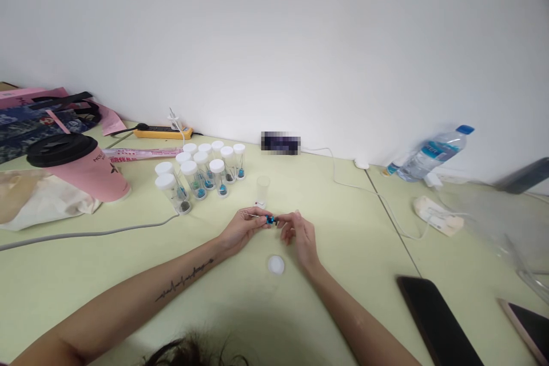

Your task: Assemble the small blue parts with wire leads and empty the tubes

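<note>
1. Step in hand, as judged: handling blue part (270, 220), located between both hands; next move calls for a steady left pinch.
2. Left hand (238, 232) pinches it closely; right hand (303, 239) curls loosely near its dark end (276, 221), contact indeterminable.
3. Long axis: roughly crosswise, dark end rightward.

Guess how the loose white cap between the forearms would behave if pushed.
The white cap lies flat, so it would probably slide rather than tip. Being small, it's likely light. Its round outline suggests it could roll on edge.
</note>
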Action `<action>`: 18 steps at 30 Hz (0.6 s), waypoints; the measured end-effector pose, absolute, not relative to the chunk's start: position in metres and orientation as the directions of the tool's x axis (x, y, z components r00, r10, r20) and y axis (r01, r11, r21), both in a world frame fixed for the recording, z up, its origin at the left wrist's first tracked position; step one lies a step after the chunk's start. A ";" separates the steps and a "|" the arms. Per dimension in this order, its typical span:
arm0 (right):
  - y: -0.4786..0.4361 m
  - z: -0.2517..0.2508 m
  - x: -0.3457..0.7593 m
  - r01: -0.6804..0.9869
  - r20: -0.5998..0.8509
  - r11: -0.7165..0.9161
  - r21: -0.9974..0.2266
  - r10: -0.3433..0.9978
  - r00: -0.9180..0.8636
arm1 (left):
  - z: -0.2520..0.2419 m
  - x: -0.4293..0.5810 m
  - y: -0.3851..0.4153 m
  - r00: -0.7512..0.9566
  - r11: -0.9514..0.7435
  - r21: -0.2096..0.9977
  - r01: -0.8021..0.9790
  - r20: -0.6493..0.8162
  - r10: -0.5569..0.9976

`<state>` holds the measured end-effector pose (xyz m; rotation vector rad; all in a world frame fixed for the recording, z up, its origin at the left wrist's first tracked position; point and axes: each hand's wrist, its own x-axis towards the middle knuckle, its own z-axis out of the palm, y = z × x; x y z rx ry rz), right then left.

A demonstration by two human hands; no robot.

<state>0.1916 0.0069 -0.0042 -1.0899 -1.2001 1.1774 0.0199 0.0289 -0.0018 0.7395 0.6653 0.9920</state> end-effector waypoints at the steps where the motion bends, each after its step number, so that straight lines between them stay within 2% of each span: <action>1: 0.007 -0.004 0.192 -0.070 0.089 0.089 -0.994 0.996 0.004 | -0.002 0.020 0.029 0.396 0.354 0.798 -0.489 -0.158 0.904; 18: 0.007 -0.002 0.191 -0.083 0.091 0.092 -0.992 0.996 0.013 | 0.000 0.021 0.029 0.375 0.355 0.799 -0.486 -0.176 0.910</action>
